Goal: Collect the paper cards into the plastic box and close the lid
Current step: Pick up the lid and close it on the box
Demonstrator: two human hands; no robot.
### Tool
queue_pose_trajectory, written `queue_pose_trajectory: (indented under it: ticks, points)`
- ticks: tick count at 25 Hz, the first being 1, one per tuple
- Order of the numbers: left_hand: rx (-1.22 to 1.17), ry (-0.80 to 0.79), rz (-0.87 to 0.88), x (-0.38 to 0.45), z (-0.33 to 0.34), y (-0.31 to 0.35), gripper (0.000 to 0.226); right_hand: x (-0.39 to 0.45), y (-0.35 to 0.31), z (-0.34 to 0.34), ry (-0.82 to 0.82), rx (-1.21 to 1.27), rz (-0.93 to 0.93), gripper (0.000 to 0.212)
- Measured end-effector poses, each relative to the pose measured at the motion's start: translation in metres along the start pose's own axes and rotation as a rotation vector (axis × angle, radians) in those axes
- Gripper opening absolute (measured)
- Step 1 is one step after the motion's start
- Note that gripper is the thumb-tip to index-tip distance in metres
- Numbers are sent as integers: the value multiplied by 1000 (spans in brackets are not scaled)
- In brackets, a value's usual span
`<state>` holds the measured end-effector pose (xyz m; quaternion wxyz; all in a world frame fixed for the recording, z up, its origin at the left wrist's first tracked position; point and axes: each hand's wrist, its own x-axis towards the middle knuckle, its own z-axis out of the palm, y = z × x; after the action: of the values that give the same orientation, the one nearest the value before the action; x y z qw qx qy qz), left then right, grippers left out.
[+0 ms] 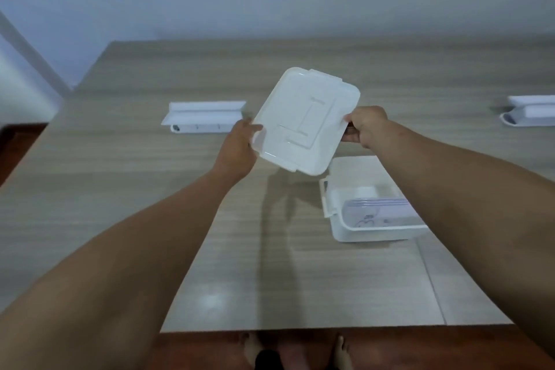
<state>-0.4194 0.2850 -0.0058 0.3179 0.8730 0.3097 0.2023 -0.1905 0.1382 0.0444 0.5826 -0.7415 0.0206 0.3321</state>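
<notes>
I hold a white plastic lid point(304, 120) tilted in the air above the wooden table point(150, 189), with its clip tabs along the edges. My left hand point(237, 147) grips its left edge and my right hand point(365, 128) grips its right edge. Below and to the right stands the open white plastic box point(341, 225), partly behind my right forearm. Inside the box lies a stack of paper cards point(375, 213) with faint drawings on the top one. The lid is apart from the box, up and to its left.
A white rectangular device with a folded flap point(201, 117) lies at the table's back left. A similar white device point(528, 112) sits at the far right edge. The table's front edge runs near the bottom, with my feet point(295, 351) on a reddish floor.
</notes>
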Motion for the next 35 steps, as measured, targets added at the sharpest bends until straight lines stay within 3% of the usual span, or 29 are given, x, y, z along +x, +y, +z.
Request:
queue_pose_trajectory:
  ticks: [4,7,9,12,17,21,26,31,35]
  points:
    - [87,-60,357,3,39,72,62,-6,-22,-98,86,153,-21,36]
    - [215,-33,464,-3,67,136,40,-15,-21,-150,42,225,-18,24]
    - [165,53,484,-7,88,174,22,-20,-19,-182,-18,268,-21,8]
    - [28,124,269,-10,108,217,18,-17,-15,-230,3,234,-73,15]
    - [-376,-14,-90,-16,106,239,24,-9,11,-277,86,-145,-128,54]
    - [-517,-45,-242,-20,107,218,44,-4,25,-272,23,-184,-275,32]
    - [-248,-46,-457,-44,136,182,43,-3,51,-267,39,-386,-301,34]
    - [-1,-29,-483,-47,150,174,41,4,65,-265,168,-486,-307,42]
    - [37,-81,-625,-58,179,128,46,32,119,-239,20,-688,-208,32]
